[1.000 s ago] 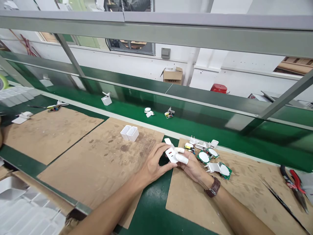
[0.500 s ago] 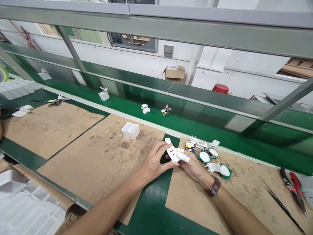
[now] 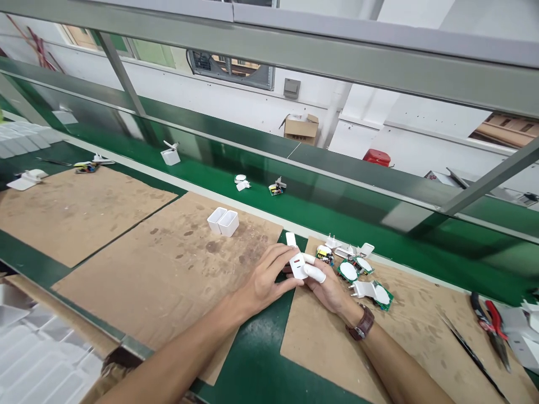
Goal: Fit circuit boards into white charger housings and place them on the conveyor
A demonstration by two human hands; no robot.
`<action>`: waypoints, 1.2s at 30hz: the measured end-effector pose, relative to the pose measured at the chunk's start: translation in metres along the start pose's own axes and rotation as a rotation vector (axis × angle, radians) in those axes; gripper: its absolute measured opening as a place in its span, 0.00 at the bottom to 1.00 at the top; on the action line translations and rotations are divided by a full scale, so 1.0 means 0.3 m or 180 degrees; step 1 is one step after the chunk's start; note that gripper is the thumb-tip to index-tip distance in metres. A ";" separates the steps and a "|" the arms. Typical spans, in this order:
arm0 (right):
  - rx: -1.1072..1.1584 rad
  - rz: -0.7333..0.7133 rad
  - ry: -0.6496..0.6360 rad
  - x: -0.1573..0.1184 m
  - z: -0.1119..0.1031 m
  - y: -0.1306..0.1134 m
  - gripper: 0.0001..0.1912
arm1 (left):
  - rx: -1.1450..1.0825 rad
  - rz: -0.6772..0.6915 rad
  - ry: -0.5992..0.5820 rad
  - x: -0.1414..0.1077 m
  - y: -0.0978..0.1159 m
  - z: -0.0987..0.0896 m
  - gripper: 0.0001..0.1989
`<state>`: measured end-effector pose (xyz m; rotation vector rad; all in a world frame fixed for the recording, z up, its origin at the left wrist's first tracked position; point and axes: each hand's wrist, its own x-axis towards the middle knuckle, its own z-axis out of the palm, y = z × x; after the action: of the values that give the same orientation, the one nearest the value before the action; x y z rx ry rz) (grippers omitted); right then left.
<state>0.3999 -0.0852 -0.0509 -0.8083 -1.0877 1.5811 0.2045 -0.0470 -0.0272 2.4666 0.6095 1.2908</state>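
Both of my hands hold one white charger, whose end face with a red USB port and a smaller slot is turned toward me. My left hand grips it from the left, thumb below and fingers over the top. From the right my right hand closes on it, with white finger cots on two fingers. A white flap-like piece sticks up behind the charger; how it joins is hidden. Just right of my right hand lie circuit boards with white round pads and white plug pieces.
Two white open cases stand on the left cardboard sheet. Tweezers and red-black pliers lie at right. On the green belt sit several charger parts. White trays fill the lower left.
The parts on the green belt have shifted left a little relative to the bench. My hands keep hold of the charger, turned slightly more upright. The view has shifted slightly.
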 end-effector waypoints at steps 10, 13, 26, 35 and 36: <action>0.0343 0.0133 0.0086 0.003 0.013 -0.027 0.22 | -0.0373 -0.0343 -0.0076 0.000 0.029 -0.018 0.29; 0.0338 0.0080 0.0067 0.000 0.016 -0.033 0.21 | -0.0523 -0.0649 -0.0263 -0.008 0.036 -0.020 0.30; 0.0265 0.0070 0.0099 -0.005 0.024 -0.041 0.21 | -0.0674 -0.0730 -0.0389 -0.009 0.039 -0.026 0.31; 0.0292 0.0062 0.0051 0.005 0.013 -0.030 0.23 | -0.0652 -0.0560 -0.0313 -0.013 0.022 -0.023 0.33; 0.0293 0.0056 0.0035 0.006 0.012 -0.028 0.23 | -0.0618 -0.0544 -0.0298 -0.014 0.020 -0.022 0.33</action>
<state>0.3992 -0.0838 -0.0418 -0.7658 -0.9949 1.6274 0.1984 -0.0538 -0.0239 2.2501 0.6247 1.1076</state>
